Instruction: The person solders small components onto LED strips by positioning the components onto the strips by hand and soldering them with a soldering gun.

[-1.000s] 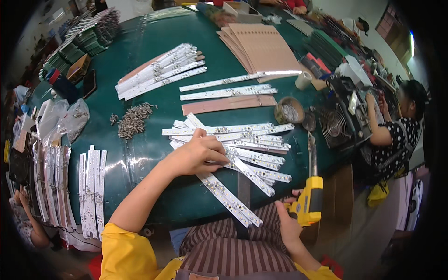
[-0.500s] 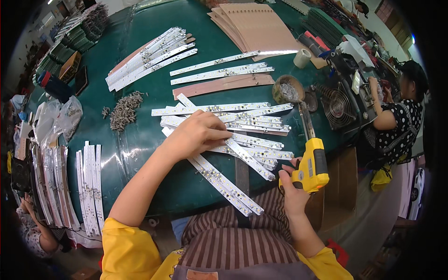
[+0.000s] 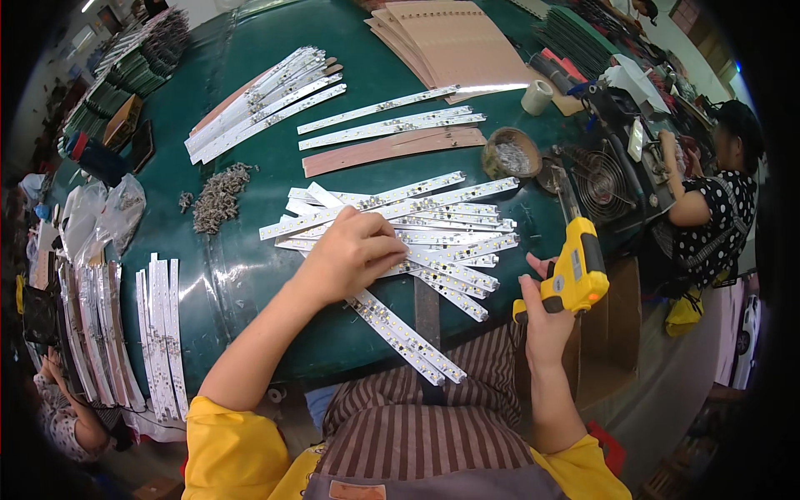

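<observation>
A loose pile of white LED light strips [image 3: 467,218] lies fanned out in front of me on the green table. My left hand [image 3: 357,250] rests over the pile, thumb and fingers pinched on one strip; the exact grip is partly hidden by the fingers. To the right, beyond the table's near edge, my right hand [image 3: 546,304] is wrapped round the handle of a yellow and black soldering gun [image 3: 577,267]. Its long metal tip points up and away from me, apart from the strips, beside a round pot [image 3: 502,171] with grey bits in it.
More strips [image 3: 271,104] lie behind the pile, others [image 3: 158,333] at the left. A heap of small grey parts [image 3: 223,198] sits left of centre. Brown boards [image 3: 454,42] are stacked at the back. A fan [image 3: 602,187] stands right; a co-worker [image 3: 708,183] sits beyond it.
The soldering gun has moved right and slightly away from me, its tip now off the pot. Several strips in the pile have shifted and tilted under my left hand.
</observation>
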### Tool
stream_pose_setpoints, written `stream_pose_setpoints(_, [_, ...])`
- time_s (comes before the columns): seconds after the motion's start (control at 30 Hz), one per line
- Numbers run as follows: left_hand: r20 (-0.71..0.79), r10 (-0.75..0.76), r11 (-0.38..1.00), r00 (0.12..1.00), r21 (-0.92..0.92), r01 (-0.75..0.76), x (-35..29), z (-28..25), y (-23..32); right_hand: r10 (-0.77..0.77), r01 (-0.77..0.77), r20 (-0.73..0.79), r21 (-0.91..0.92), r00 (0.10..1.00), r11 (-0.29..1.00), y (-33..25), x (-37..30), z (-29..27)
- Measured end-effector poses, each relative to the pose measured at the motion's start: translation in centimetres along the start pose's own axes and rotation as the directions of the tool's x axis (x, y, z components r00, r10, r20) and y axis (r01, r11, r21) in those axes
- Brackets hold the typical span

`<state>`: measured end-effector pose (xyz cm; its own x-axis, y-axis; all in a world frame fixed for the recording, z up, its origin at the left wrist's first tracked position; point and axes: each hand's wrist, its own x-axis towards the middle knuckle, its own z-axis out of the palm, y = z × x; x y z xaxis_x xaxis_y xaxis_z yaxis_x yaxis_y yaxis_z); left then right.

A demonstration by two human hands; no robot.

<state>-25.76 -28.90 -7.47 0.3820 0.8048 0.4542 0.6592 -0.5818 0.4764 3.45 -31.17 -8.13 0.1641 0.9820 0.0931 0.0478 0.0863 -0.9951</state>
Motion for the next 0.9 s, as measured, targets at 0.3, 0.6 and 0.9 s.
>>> stream_pose_setpoints(0.3, [0.008,-0.246,0.959,0.969,0.149,0.243,-2.5,-0.3,3.6,-0.044,0.091,0.183,-0.259,0.982,0.962,-0.7,-0.4,0.9])
stream_pose_setpoints(0.6, [0.184,-0.380,0.891,0.907,-0.191,0.412,-3.3,-1.9,2.0,-0.175,0.207,0.128,-0.304,0.976,0.930,-3.5,-1.1,1.3])
stream_pose_setpoints(0.9, [0.170,-0.165,0.986,0.972,-0.008,0.168,-3.6,-1.6,2.1,-0.034,0.057,0.092,-0.267,0.995,0.962,-1.0,-2.5,0.5])
